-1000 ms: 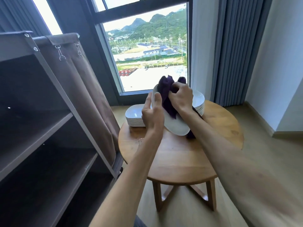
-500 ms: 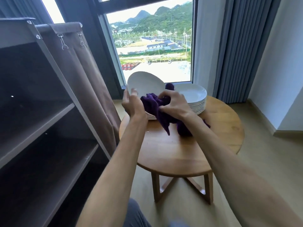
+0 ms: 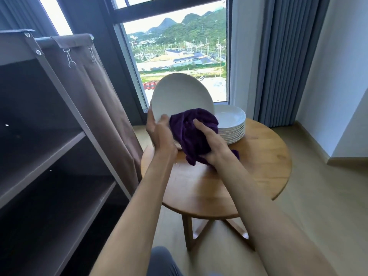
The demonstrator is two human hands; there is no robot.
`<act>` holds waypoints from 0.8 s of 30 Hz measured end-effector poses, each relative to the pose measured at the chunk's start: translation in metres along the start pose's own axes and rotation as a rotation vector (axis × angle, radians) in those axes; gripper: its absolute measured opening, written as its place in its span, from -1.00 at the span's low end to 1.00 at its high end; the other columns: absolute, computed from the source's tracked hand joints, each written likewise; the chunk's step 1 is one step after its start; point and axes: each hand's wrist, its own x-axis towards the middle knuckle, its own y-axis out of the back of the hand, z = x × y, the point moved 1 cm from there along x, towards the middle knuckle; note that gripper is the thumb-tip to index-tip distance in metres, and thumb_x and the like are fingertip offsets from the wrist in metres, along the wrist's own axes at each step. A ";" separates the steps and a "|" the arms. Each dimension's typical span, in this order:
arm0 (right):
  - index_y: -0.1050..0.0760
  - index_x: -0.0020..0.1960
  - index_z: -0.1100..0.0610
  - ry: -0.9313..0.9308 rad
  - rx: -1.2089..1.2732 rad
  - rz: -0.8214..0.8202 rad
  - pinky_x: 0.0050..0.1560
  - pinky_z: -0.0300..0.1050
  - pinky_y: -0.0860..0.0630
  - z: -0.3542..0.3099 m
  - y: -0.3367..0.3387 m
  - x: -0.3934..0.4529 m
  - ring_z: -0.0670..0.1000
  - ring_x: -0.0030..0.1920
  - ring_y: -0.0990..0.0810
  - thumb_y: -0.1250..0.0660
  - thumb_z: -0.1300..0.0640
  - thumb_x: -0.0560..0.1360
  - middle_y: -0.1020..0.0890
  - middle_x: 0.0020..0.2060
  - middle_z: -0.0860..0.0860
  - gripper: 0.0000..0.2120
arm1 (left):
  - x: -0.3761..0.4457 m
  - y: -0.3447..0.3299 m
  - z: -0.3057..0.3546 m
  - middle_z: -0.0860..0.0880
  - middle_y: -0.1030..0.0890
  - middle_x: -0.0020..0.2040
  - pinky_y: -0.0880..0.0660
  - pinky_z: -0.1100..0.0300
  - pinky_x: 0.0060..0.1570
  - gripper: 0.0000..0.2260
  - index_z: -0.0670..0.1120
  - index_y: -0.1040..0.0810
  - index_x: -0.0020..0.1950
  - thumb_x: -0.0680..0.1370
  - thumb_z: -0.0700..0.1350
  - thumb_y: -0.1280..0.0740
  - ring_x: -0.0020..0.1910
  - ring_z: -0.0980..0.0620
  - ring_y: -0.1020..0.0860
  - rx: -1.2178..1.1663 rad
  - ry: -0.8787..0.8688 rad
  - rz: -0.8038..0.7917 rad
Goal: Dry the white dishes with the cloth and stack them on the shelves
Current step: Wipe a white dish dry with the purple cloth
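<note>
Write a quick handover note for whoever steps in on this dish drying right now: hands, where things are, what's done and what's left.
Left hand grips the tilted white plate by its lower edge, above the round table.
Right hand holds the purple cloth against the plate's lower part.
A stack of plates is on the table, another mostly hidden behind the hands.
Shelves on the left show no dishes.
Left: finish wiping, shelve this plate, then do the rest.
</note>
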 end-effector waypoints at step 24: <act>-0.63 0.12 0.23 0.405 0.132 0.136 -0.05 0.05 -0.69 -0.046 0.023 0.026 0.12 -0.03 -0.73 -0.58 0.27 0.37 -0.74 -0.05 0.11 -0.67 | 0.003 0.024 0.009 0.03 -0.68 -0.10 -0.58 0.20 -0.23 -0.74 0.05 -0.53 -0.01 0.49 -0.33 -0.34 -0.07 0.02 -0.64 0.688 0.172 -0.413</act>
